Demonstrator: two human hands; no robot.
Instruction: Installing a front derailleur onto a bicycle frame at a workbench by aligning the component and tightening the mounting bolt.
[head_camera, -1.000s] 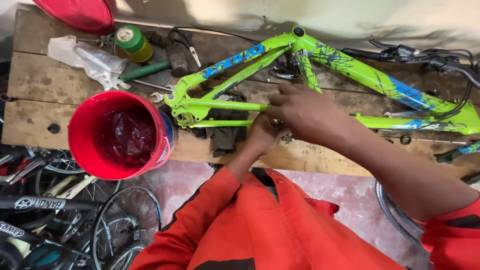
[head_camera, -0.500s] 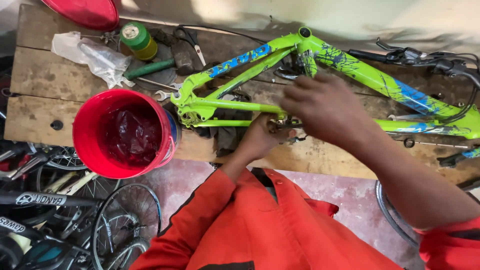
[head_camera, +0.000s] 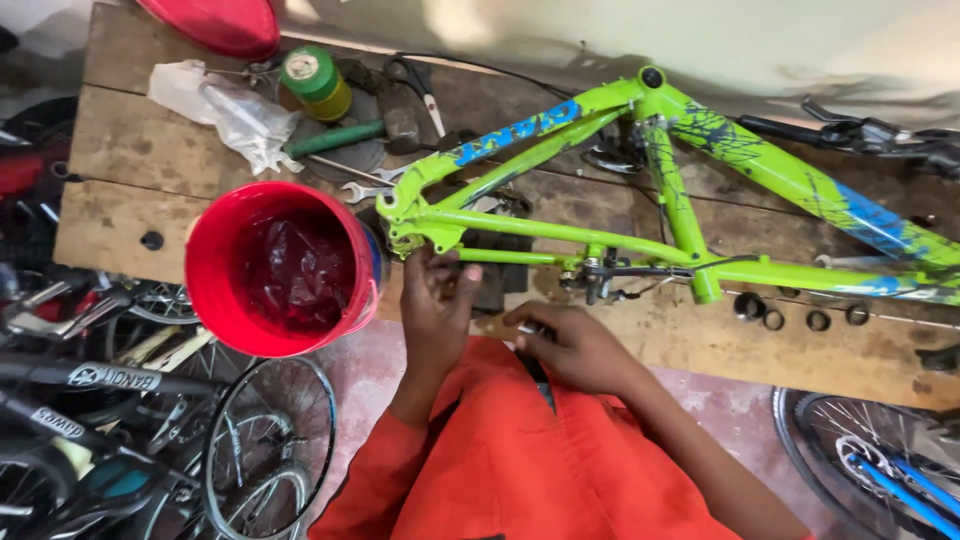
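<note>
A bright green bicycle frame (head_camera: 560, 232) with blue patches lies flat on the wooden bench (head_camera: 120, 160). My left hand (head_camera: 437, 300) is raised at the bench's front edge, fingers apart, with its fingertips against the frame's rear fork end. It holds nothing. My right hand (head_camera: 572, 343) is lower, close to my orange overall, with its fingers curled over a small metal part (head_camera: 526, 328) that is mostly hidden. A brake assembly (head_camera: 598, 276) sits on the frame tube just above my right hand.
A red bucket (head_camera: 215, 290) hangs over the bench edge left of my hands. A green tin (head_camera: 314, 80), a plastic bag (head_camera: 225, 105), spanners and scissors lie behind it. Several small rings (head_camera: 790, 312) lie at the right. Bicycle wheels (head_camera: 265, 440) and frames crowd the floor.
Both hands have come down off the frame's middle. My left hand now touches the rear fork end, and my right hand has pulled back towards my chest.
</note>
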